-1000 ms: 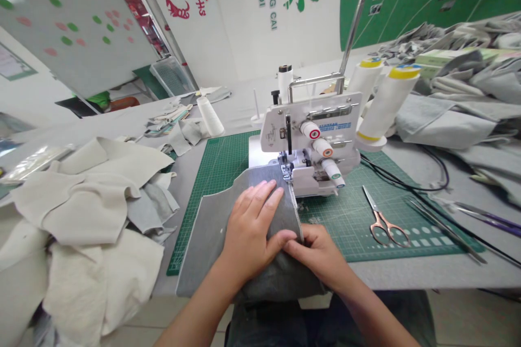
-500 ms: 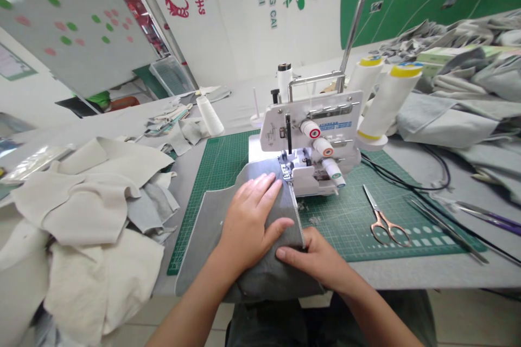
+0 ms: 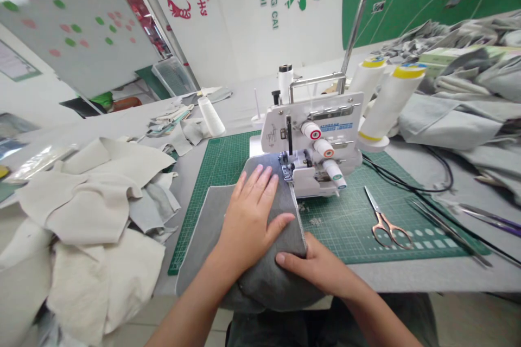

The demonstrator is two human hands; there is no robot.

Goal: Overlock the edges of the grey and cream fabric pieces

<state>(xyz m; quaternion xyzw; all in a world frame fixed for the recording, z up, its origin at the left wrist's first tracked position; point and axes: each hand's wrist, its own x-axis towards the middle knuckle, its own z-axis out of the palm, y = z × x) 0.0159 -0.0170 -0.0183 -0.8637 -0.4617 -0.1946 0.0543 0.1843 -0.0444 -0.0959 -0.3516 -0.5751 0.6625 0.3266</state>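
A grey fabric piece (image 3: 211,227) with white overlocked edges lies in front of a white overlock machine (image 3: 325,111). Its right edge runs up to the presser foot (image 3: 287,169). My left hand (image 3: 252,217) rests flat on the cloth, fingers stretched towards the machine, thumb out to the right. Lower down, my right hand (image 3: 321,263) grips the stitched right edge, thumb on top and the other fingers tucked underneath. The near part of the cloth hangs over the table edge. The needle area is too small to make out.
Scissors (image 3: 386,225) and tweezers (image 3: 451,233) lie right of the machine, on a green cutting mat (image 3: 350,238). Pale fabric pieces (image 3: 77,206) are heaped at left, more cloth (image 3: 448,119) at right. Thread cones (image 3: 393,100) stand behind, and black cables (image 3: 407,184) cross the mat.
The grey fabric has slid slightly forward, towards the machine. My left hand's fingers have shifted a little forward and left on it. My right hand keeps its grip on the edge.
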